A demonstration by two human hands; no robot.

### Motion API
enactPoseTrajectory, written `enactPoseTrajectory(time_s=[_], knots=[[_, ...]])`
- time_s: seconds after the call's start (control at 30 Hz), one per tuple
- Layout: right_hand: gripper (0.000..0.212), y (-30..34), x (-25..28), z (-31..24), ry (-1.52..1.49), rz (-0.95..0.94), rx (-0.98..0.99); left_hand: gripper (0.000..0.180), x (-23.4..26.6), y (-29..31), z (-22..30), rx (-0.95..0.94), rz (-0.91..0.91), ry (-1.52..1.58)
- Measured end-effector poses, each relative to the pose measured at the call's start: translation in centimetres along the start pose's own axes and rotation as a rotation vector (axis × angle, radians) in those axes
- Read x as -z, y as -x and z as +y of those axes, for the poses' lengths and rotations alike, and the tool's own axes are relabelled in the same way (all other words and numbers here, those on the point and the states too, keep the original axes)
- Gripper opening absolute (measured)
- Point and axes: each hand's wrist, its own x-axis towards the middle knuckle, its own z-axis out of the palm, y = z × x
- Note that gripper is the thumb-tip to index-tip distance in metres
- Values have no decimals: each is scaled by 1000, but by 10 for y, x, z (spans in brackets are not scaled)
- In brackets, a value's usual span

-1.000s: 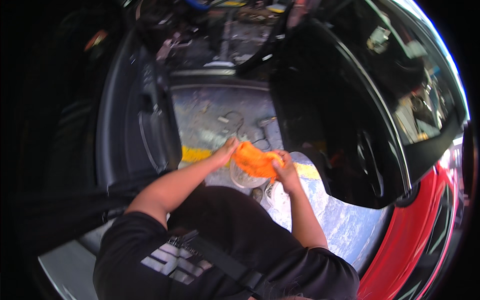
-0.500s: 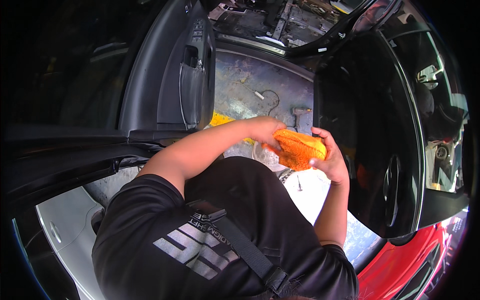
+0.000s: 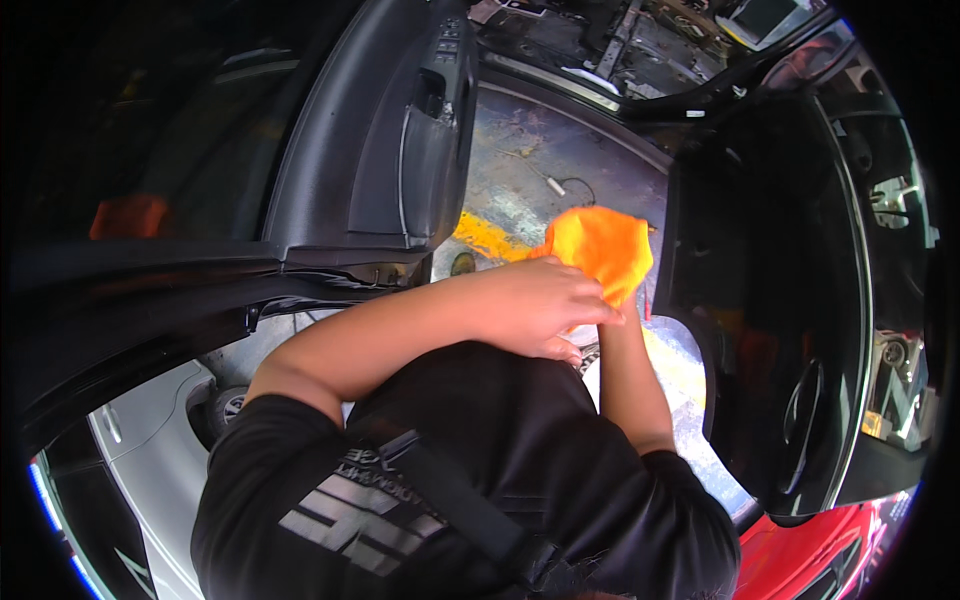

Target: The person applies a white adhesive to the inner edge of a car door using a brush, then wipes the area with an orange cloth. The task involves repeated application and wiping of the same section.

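A soft orange microfibre cloth (image 3: 598,248), yellower on part of its surface, is bunched up in front of my body. It covers my right hand, whose fingers are hidden; only the wrist and forearm show below it. My left hand (image 3: 550,305) reaches across from the left, its fingers curled on the cloth's lower edge close to the right wrist. A bit of orange shows between the left thumb and fingers.
A black car door panel (image 3: 430,160) stands open at the left, and a glossy black door (image 3: 760,300) at the right. The stripped car interior (image 3: 640,45) lies ahead. A small light-coloured tool with a cord (image 3: 556,187) rests on the stained floor. Silver (image 3: 150,430) and red (image 3: 800,560) cars stand behind.
The cloth has gone from being held between both hands to covering my right hand, slightly higher. My left hand has shifted down and right to its lower edge. The view has tilted a little.
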Motion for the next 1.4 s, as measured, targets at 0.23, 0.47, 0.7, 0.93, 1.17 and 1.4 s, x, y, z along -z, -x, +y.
enactPoseTrajectory(time_s=[0.23, 0.47, 0.7, 0.93, 1.17, 1.4], knots=[[48, -83, -84, 123, 1152, -106, -31, 41, 20, 174, 67, 206, 653, -631], [46, -220, -45, 202, 2514, -237, 352, 36, -58, 283, 96, 592, 891, -1143], [53, -330, -64, 181, 2490, 23, -84, 35, -106, 315, 88, 828, 782, -1049], [25, -111, -59, 215, 2318, -466, 116, 38, -139, 331, 51, 1005, 643, -723], [29, -289, -32, 201, 2490, -120, 343, 50, -150, 341, 27, 1169, 551, -558], [47, -248, -21, 215, 2477, -2, 677, 51, -161, 366, 25, 1166, 537, -525]])
